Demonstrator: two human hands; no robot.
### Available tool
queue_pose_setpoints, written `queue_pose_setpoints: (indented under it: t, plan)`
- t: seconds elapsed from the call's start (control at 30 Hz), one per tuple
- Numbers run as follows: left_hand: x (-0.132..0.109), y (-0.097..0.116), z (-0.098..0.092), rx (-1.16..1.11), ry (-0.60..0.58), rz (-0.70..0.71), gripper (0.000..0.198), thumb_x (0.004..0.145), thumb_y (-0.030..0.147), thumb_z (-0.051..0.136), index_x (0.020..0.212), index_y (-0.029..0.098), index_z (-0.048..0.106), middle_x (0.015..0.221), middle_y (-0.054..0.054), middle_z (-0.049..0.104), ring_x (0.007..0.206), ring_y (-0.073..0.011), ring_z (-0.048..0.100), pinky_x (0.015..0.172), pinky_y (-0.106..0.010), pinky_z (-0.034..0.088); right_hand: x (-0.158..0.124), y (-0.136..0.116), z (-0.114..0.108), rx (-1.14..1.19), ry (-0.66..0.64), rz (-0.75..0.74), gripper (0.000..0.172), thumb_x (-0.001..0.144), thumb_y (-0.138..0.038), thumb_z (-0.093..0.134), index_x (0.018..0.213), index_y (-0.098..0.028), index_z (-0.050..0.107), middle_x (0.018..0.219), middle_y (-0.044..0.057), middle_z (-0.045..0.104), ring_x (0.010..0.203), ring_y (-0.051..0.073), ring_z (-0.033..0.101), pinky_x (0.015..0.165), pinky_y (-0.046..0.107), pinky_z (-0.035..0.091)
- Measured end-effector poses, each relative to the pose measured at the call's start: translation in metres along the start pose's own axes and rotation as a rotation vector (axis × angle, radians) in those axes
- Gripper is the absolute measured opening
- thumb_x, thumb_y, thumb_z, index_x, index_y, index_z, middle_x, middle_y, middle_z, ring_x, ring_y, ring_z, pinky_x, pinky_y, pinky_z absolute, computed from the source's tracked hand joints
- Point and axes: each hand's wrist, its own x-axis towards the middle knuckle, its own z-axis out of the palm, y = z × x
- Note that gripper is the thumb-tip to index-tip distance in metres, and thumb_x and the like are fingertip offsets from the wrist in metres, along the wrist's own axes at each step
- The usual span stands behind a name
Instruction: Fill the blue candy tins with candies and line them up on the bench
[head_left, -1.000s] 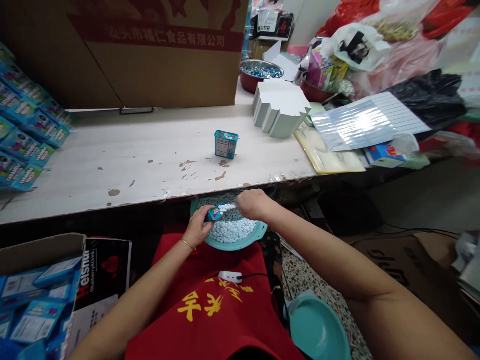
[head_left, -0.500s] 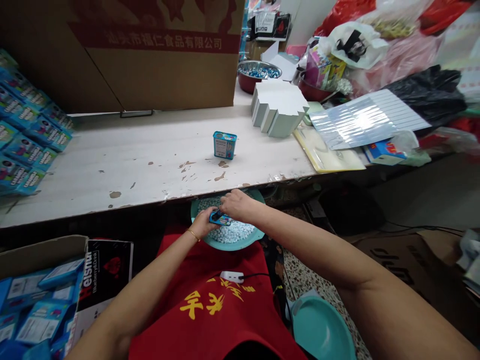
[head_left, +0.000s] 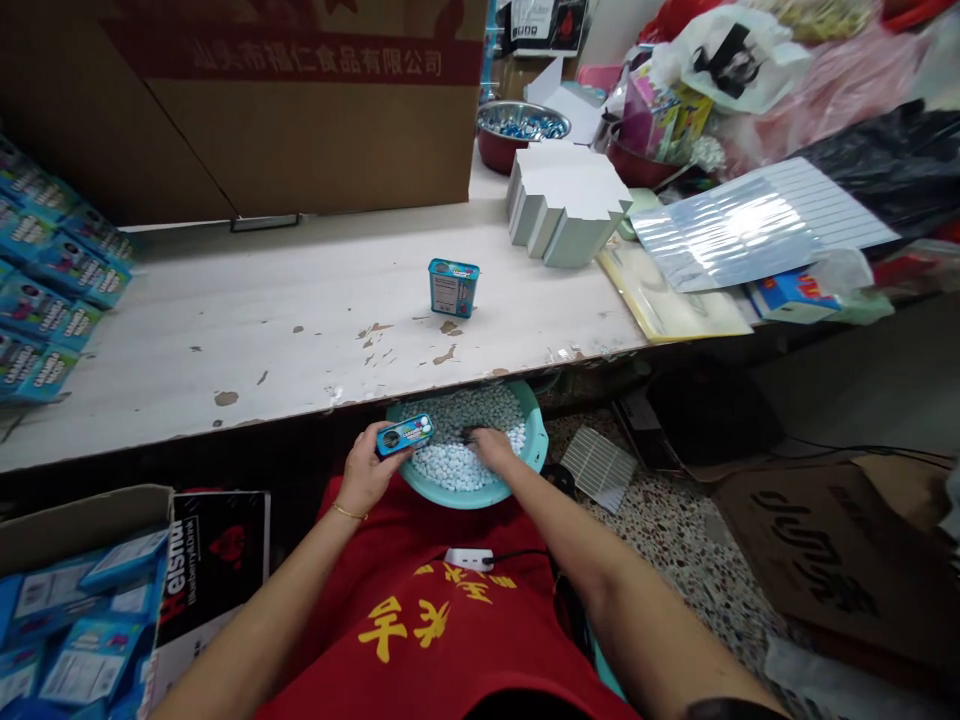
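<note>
L hand [head_left: 366, 470] is gripping a blue printed candy tin [head_left: 405, 436], fingers curled round its L end, over the L side of a turquoise plastic basin [head_left: 537, 440]. R hand [head_left: 491, 450] is resting among the white candy pellets [head_left: 450, 470] inside; fingertips blurry, w/ smth dark there, so can't tell how open or if holding. 2nd tin [head_left: 454, 290] is standing upright on the white worktop [head_left: 345, 290].
</note>
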Motion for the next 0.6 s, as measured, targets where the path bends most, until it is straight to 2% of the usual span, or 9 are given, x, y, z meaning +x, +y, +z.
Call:
queue_pose_setpoints:
  t: [0.1, 0.23, 0.33, 0.43, 0.6]
  plan:
    - [-0.001, -0.002, -0.008, -0.092, 0.0, -0.052, 0.043, 0.064, 0.041, 0.065, 0.098, 0.018, 0.051, 0.084, -0.002, 0.058, 0.075, -0.0139, 0.054, 0.071, -0.027, 0.044, 0.018, -0.008, 0.017, 0.163, 0.027, -0.016, 0.037, 0.082, -0.026, 0.045, 0.118, -0.019, 0.053, 0.107, 0.008, 0.062, 0.1, 0.02, 0.056, 0.084, 0.028, 0.041]
    - [0.002, -0.003, -0.011, -0.152, 0.041, -0.082, 0.043, 0.063, 0.04, 0.066, 0.097, 0.017, 0.052, 0.084, -0.001, 0.058, 0.075, -0.013, 0.053, 0.071, -0.026, 0.044, 0.012, 0.012, 0.006, 0.326, 0.036, -0.091, 0.034, 0.079, -0.021, 0.05, 0.113, -0.016, 0.055, 0.105, 0.003, 0.063, 0.095, 0.014, 0.057, 0.082, 0.022, 0.043]
    - [0.005, -0.005, -0.006, -0.182, 0.053, -0.066, 0.043, 0.063, 0.04, 0.066, 0.096, 0.017, 0.052, 0.083, 0.0, 0.057, 0.074, -0.0127, 0.053, 0.071, -0.025, 0.044, -0.008, 0.028, -0.021, 0.48, 0.066, -0.157, 0.036, 0.076, -0.017, 0.052, 0.111, -0.013, 0.056, 0.104, 0.004, 0.063, 0.094, 0.014, 0.057, 0.084, 0.024, 0.042]
    - [0.009, -0.003, 0.005, -0.149, 0.049, -0.034, 0.041, 0.064, 0.04, 0.065, 0.095, 0.017, 0.051, 0.079, 0.001, 0.056, 0.07, -0.012, 0.052, 0.067, -0.023, 0.043, -0.032, 0.033, -0.059, 0.581, 0.101, -0.22, 0.034, 0.073, -0.016, 0.054, 0.106, -0.014, 0.059, 0.1, 0.005, 0.064, 0.093, 0.017, 0.057, 0.084, 0.029, 0.043]
    - [0.016, 0.008, 0.026, 0.048, -0.019, 0.03, 0.034, 0.066, 0.033, 0.063, 0.095, 0.019, 0.052, 0.081, -0.001, 0.058, 0.072, -0.0136, 0.053, 0.066, -0.024, 0.041, -0.059, 0.013, -0.117, 0.37, 0.122, -0.291, 0.032, 0.074, -0.019, 0.053, 0.106, -0.019, 0.061, 0.103, 0.004, 0.064, 0.095, 0.019, 0.056, 0.084, 0.029, 0.042]
